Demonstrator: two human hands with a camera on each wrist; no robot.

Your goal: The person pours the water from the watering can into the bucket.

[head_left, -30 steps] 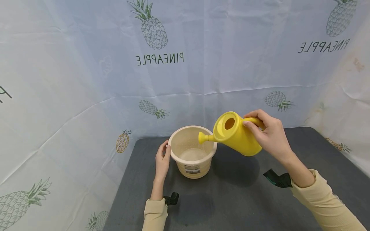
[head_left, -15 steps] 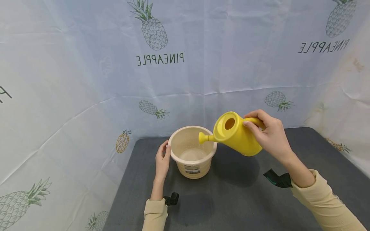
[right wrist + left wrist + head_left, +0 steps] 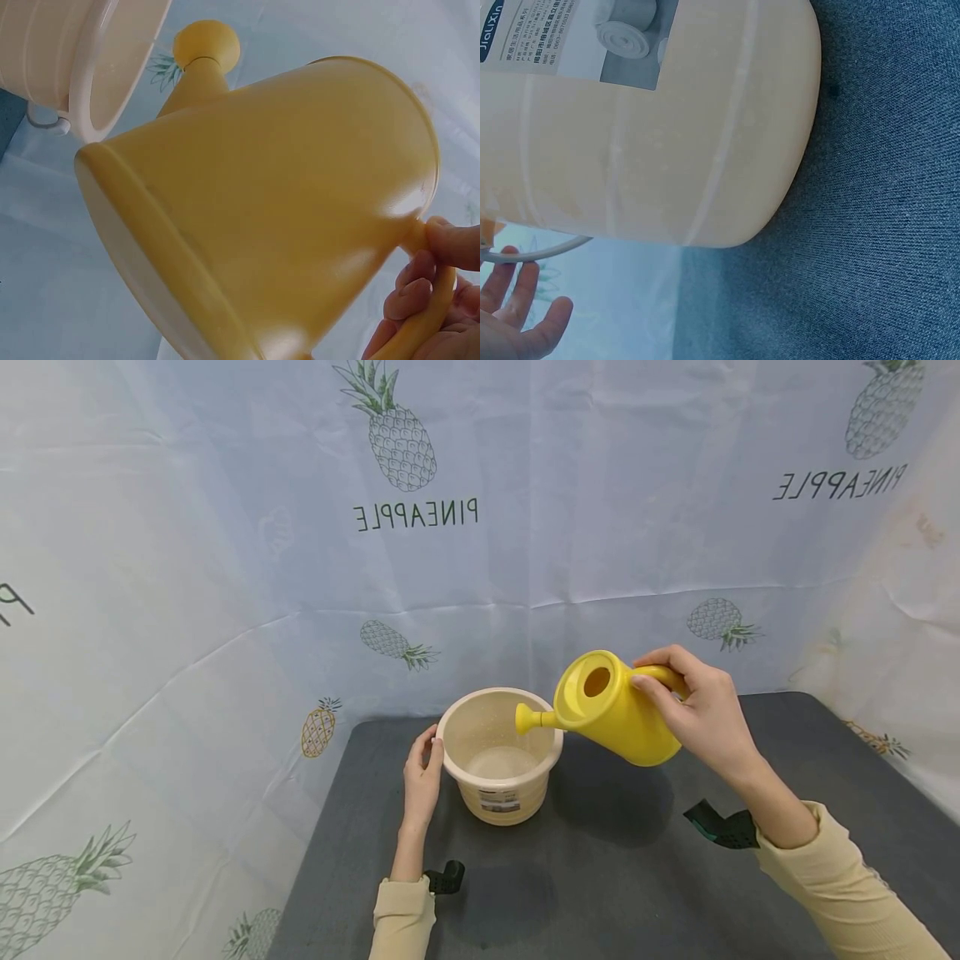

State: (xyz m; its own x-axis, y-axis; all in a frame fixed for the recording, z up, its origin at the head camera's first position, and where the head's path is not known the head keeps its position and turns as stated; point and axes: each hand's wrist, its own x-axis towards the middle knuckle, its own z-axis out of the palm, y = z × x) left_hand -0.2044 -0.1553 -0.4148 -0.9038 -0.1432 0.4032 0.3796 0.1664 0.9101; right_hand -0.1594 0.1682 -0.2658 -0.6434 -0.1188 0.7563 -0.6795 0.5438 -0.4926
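A cream plastic bucket (image 3: 501,793) stands upright on the dark table, with a printed label (image 3: 498,800) on its near side. My left hand (image 3: 422,777) rests its fingertips at the bucket's left rim. In the left wrist view those fingers (image 3: 523,289) are relaxed by the bucket's grey wire handle (image 3: 551,252), thumb apart. A yellow watering can (image 3: 626,718) is held in the air to the right, tilted toward the bucket. My right hand (image 3: 697,706) grips its handle, fingers curled round it in the right wrist view. The can's spout head (image 3: 525,718) hangs over the bucket's opening.
The dark grey table (image 3: 600,902) runs under the bucket and both arms. Behind and to the left hangs a pale curtain (image 3: 600,527) printed with pineapples. Dark wrist straps (image 3: 723,827) sit by the cuffs of both beige sleeves.
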